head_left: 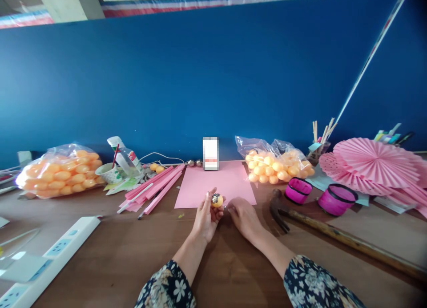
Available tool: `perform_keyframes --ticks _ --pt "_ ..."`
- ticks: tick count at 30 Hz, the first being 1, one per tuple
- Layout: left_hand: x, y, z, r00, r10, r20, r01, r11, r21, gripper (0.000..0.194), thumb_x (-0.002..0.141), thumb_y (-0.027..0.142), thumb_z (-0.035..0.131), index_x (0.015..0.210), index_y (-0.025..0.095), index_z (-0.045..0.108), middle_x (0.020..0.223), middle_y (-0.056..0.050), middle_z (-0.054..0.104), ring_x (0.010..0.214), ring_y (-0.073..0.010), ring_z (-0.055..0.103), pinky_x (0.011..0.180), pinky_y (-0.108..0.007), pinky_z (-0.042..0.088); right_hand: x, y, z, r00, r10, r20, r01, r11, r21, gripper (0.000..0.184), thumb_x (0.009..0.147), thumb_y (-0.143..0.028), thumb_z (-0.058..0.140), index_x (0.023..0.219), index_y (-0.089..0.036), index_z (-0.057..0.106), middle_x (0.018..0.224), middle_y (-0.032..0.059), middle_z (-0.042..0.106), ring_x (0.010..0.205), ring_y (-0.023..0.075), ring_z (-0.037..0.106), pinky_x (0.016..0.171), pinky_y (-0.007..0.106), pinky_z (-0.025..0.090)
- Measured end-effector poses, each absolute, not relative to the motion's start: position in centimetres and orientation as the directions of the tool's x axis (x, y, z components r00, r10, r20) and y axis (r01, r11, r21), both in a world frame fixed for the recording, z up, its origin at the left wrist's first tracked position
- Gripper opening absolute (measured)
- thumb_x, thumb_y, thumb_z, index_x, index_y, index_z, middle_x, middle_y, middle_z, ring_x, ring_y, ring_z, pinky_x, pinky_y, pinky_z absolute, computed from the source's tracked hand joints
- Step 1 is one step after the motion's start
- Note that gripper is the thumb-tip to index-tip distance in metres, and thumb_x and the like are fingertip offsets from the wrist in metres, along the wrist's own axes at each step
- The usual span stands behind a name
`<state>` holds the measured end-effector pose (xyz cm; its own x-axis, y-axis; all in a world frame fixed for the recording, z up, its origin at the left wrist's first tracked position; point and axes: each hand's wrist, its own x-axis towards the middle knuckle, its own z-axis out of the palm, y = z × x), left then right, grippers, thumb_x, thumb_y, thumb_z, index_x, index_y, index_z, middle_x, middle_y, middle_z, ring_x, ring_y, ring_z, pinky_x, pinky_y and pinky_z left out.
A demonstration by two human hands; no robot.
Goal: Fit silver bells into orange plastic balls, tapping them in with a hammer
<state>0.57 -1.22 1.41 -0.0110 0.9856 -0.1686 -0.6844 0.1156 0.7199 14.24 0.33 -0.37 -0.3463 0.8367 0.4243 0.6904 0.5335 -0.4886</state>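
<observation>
My left hand (206, 218) grips a small orange ball (218, 201) between thumb and fingertips, and the ball carries a shiny metallic patch on its left side. My right hand (243, 215) lies knuckles up on the wooden table just right of the ball, fingers curled near it; I cannot make out anything in them. Both hands sit at the near edge of a pink paper sheet (216, 183). Floral sleeves cover both forearms.
Bags of orange balls lie at the left (58, 171) and right (278, 162). Pink strips (153, 188), a paper cup (108, 172), a bottle (125, 159), a hammer (320, 228), two magenta tape rolls (298, 190), pink paper fans (373, 163) and a power strip (50, 259) surround the hands.
</observation>
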Motion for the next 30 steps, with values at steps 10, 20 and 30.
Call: perform_keyframes --ticks 10,20,30 --pt "1.0 -1.4 1.7 -0.009 0.997 -0.079 -0.7 0.05 0.712 0.036 0.073 0.027 0.062 0.107 0.017 0.053 0.086 -0.005 0.061 0.066 -0.009 0.059 0.06 -0.019 0.049 14.2 0.2 0.2 -0.311 0.856 0.412 0.665 0.506 -0.549 0.013 0.08 -0.015 0.042 0.078 -0.018 0.054 0.076 0.0034 0.06 0.071 0.016 0.054 0.063 0.025 0.039" --pt "0.8 -1.4 1.4 -0.02 0.993 -0.113 -0.638 0.074 0.766 0.038 0.073 0.031 0.061 0.107 0.019 0.052 0.091 -0.008 0.063 0.064 -0.0087 0.059 0.057 -0.019 0.049 14.1 0.3 -0.1 -0.235 0.866 0.441 0.607 0.486 -0.63 0.014 0.081 -0.015 0.041 0.089 -0.018 0.052 0.082 0.004 0.061 0.075 0.0167 0.056 0.067 0.027 0.042" --pt "1.1 -1.4 1.1 -0.061 0.987 -0.147 -0.612 0.08 0.787 0.042 0.07 0.05 0.056 0.087 0.011 0.059 0.071 -0.007 0.063 0.053 -0.0072 0.055 0.048 -0.017 0.046 14.3 0.0 0.7 -0.211 0.881 0.424 0.57 0.463 -0.678 0.019 0.085 -0.021 0.036 0.091 -0.018 0.054 0.081 0.0045 0.063 0.074 0.017 0.058 0.066 0.027 0.044"
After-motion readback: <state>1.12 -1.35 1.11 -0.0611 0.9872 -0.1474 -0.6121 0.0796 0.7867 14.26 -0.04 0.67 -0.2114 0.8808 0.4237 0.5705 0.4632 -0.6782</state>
